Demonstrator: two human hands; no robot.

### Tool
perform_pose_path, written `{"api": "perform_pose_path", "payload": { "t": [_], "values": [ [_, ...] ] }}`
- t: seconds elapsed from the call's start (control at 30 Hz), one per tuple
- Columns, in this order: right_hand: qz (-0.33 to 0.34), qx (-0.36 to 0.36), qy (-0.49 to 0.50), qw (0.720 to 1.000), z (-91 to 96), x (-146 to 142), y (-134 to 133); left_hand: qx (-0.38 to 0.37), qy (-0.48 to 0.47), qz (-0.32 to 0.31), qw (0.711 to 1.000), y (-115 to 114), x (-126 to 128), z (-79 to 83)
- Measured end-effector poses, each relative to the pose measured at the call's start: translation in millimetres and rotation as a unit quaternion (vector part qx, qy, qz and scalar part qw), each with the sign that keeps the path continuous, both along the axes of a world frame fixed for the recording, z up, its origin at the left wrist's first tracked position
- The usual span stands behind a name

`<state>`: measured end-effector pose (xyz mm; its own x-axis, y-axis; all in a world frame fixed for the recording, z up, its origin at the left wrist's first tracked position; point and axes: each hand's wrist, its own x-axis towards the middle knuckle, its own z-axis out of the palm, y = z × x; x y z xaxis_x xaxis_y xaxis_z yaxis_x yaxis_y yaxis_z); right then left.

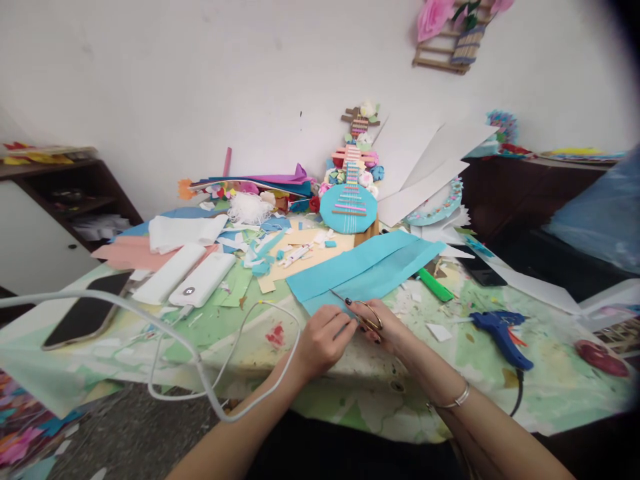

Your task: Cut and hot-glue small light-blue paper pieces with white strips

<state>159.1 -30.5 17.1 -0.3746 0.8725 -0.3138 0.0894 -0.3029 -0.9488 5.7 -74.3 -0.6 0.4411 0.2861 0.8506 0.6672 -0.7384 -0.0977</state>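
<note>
Flat on the table lies a folded sheet of turquoise paper (370, 270), creased along its length. My right hand (377, 320) has its fingers through the gold handles of a pair of scissors (371, 319), whose blades point left over the paper's near edge. Close beside it, my left hand (324, 337) is closed at the near edge of the paper, fingers curled and touching it. The fingertips of both hands almost meet. How far the blades are apart cannot be made out.
A blue glue gun (503, 333) and a green cutter (435, 285) lie to the right. A white cable (200, 360) loops across the left, near a power bank (203, 280) and a phone (87, 310). Behind stands a turquoise paper lute (349, 208). Paper scraps are scattered around.
</note>
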Motion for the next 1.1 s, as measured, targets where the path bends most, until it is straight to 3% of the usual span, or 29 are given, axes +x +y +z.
{"api": "perform_pose_path", "payload": {
  "t": [0.5,1.1],
  "values": [
    [-0.004,-0.021,0.002,1.0,6.8,-2.9,-1.0,0.006,0.02,-0.007,1.0,0.4,-1.3,-3.3],
    [-0.001,-0.001,-0.036,0.999,-1.4,0.7,-3.7,0.005,0.022,-0.009,1.0,1.2,-1.1,-5.0]
  ]
}}
